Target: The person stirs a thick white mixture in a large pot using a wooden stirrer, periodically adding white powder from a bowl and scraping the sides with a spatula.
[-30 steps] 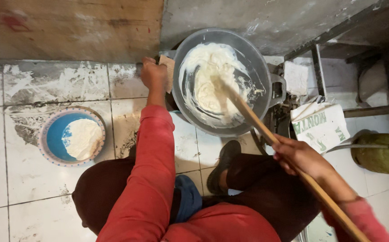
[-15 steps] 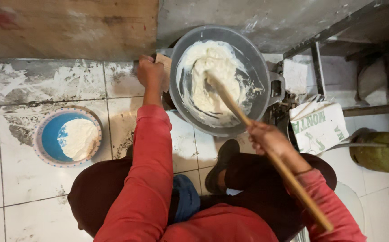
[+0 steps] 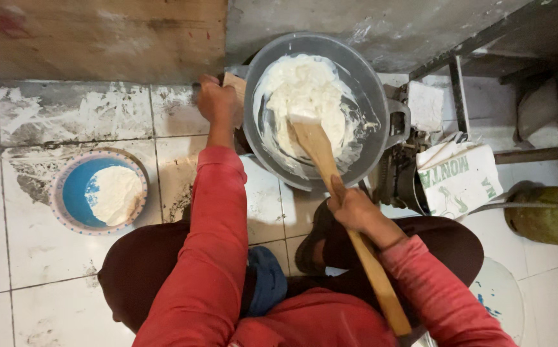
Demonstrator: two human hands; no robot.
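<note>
A large grey metal pan (image 3: 369,83) sits on a burner on the tiled floor, holding thick white dough (image 3: 305,90). My right hand (image 3: 356,212) grips a long wooden paddle (image 3: 321,151) by its shaft; the flat blade rests in the dough near the pan's front side. My left hand (image 3: 215,99) is closed on the pan's left handle, which is wrapped in something tan. Both sleeves are red. My knees and dark trousers fill the lower middle of the view.
A blue bowl (image 3: 67,193) with a patterned rim holds white flour on the tiles at left. A white printed bag (image 3: 462,177) and a green gas cylinder (image 3: 546,215) lie at right. A wooden board backs the wall, with a metal frame (image 3: 459,83) upper right.
My right hand has slid closer to the pan along the paddle, and the blade has swung from the pan's middle toward its front. My left hand kept its hold on the handle.
</note>
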